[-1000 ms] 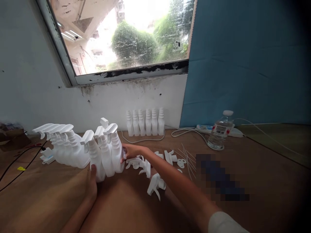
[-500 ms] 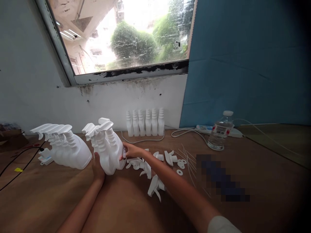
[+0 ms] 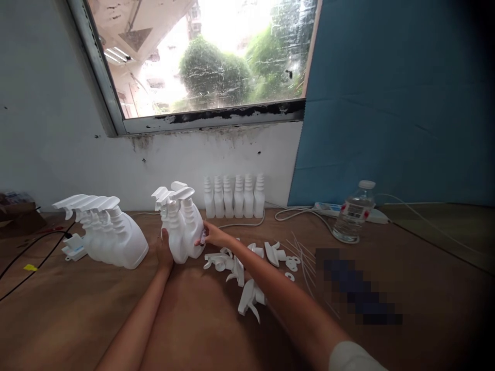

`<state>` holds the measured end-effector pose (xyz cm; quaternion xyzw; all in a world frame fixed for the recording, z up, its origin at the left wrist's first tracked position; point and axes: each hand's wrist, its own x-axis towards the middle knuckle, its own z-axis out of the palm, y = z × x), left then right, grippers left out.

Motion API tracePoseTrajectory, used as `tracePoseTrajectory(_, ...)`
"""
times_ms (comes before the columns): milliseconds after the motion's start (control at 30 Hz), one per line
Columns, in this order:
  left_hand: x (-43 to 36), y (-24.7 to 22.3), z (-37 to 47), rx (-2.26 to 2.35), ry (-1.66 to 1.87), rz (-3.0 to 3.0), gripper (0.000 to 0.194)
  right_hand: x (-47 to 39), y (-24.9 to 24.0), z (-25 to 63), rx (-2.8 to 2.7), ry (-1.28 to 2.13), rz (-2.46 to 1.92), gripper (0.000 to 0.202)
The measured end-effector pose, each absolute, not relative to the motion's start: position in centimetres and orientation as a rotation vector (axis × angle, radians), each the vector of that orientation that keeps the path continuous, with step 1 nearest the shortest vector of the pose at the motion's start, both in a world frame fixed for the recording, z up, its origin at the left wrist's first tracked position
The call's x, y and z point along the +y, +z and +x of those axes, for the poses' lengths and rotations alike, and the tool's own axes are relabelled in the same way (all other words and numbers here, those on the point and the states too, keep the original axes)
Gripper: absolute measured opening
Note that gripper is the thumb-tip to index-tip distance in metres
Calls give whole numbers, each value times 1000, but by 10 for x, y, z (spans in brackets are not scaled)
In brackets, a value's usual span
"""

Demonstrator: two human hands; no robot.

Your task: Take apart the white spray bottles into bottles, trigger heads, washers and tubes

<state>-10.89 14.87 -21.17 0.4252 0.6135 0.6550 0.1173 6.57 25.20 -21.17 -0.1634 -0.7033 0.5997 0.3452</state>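
Between my two hands is a small cluster of white spray bottles (image 3: 178, 237) with trigger heads on top, pressed side against side. My left hand (image 3: 165, 252) holds the cluster's left side, its thumb raised along a bottle and the other fingers mostly hidden. On the opposite side, my right hand (image 3: 212, 235) has its fingers bent against the rightmost bottle. A little clear piece (image 3: 202, 236) shows at those fingertips; I cannot make out what it is. Loose white trigger heads (image 3: 249, 298) lie under and beside my right forearm.
At left stands a row of white spray bottles (image 3: 127, 242) with heads fitted. Several headless bottles (image 3: 238, 198) line the wall. White washers (image 3: 293, 264), thin tubes (image 3: 305, 268), a water bottle (image 3: 353, 214), a power strip (image 3: 328, 207) and a blurred-out dark object (image 3: 358, 288) occupy the right side.
My hands and the bottle cluster have moved right and farther back on the table, widening the gap to the left row. The view has shifted slightly.
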Motion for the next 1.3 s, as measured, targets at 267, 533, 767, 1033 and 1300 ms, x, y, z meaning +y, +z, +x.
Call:
tracePoseTrajectory(267, 154, -210, -111, 1743, 1902, 1236, 60, 255, -218, 65, -1776, 1542, -464, 75)
tracePoseTrajectory(533, 152, -208, -114, 1790, 1927, 1176, 63, 254, -212, 76, -1799, 1518, -533, 25)
tracePoseTrajectory(767, 149, -209, -112, 1839, 2044, 1131, 60, 239, -189, 107, -1734, 1441, -593, 29)
tracePoseTrajectory(1033, 121, -179, -94, 1783, 2541, 1197, 44, 188, -149, 174, -1540, 1347, -611, 36)
tracePoseTrajectory(1300, 88, -73, 10, 1107, 1891, 1822, 46, 132, -78, 221, -1573, 1363, -768, 33)
